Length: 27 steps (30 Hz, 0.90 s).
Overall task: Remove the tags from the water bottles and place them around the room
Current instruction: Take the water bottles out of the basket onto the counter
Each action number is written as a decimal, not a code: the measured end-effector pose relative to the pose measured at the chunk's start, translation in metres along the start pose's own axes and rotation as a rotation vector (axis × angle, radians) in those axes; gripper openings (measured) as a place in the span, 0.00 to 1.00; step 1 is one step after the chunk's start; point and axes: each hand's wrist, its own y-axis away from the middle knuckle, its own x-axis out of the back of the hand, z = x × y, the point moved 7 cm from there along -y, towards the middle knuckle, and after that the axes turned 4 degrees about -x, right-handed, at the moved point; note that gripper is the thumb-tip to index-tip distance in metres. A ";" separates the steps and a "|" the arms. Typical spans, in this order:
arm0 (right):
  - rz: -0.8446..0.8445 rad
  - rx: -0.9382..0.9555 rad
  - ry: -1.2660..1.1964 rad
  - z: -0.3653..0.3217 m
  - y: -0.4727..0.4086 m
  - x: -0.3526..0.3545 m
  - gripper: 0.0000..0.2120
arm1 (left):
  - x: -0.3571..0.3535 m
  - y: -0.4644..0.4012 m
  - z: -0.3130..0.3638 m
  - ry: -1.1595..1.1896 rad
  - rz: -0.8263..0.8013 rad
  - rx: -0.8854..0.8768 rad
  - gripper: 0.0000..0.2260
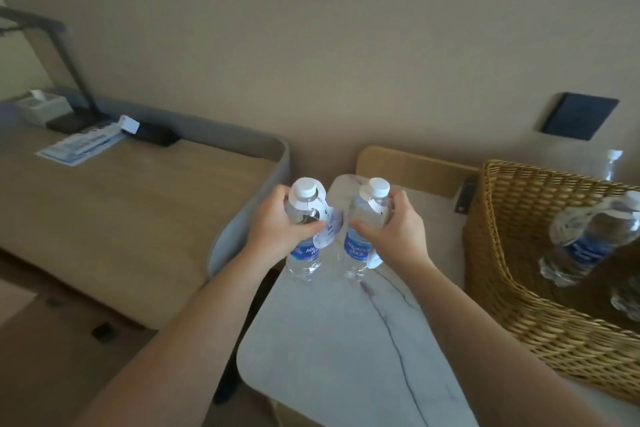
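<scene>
Two clear bottles, white caps, blue labels, white paper tags hung at necks: left bottle (304,236), right bottle (363,232), upright at frame centre on marbled worktop (329,340). Left grip (280,229) wrapped around left bottle's shoulder; right grip (398,229) closed on right bottle likewise. Wicker basket (512,288) at right, more bottles inside.

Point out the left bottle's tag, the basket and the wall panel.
Tag (327,230), head view: on its white card below the thumb.
Basket (512,302), head view: on its woven side wall.
Wall panel (579,115), head view: on its dark face.
</scene>
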 end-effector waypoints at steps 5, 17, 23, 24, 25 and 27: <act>-0.046 -0.041 0.044 0.011 0.002 -0.024 0.27 | -0.005 0.005 -0.027 0.019 -0.032 0.012 0.26; -0.138 -0.098 0.100 0.005 0.006 -0.030 0.34 | -0.014 0.015 -0.025 0.091 -0.161 -0.027 0.30; -0.141 -0.100 0.106 -0.002 0.008 -0.020 0.43 | -0.003 0.020 -0.007 0.025 -0.113 -0.049 0.41; -0.130 -0.105 0.112 -0.003 0.007 -0.016 0.44 | 0.002 0.021 0.002 -0.038 -0.078 -0.098 0.41; -0.110 -0.103 0.119 -0.004 0.007 -0.010 0.44 | 0.006 0.022 0.014 -0.111 -0.039 -0.172 0.39; -0.048 -0.053 0.168 -0.008 0.006 0.007 0.39 | 0.012 0.024 0.042 -0.232 0.035 -0.327 0.35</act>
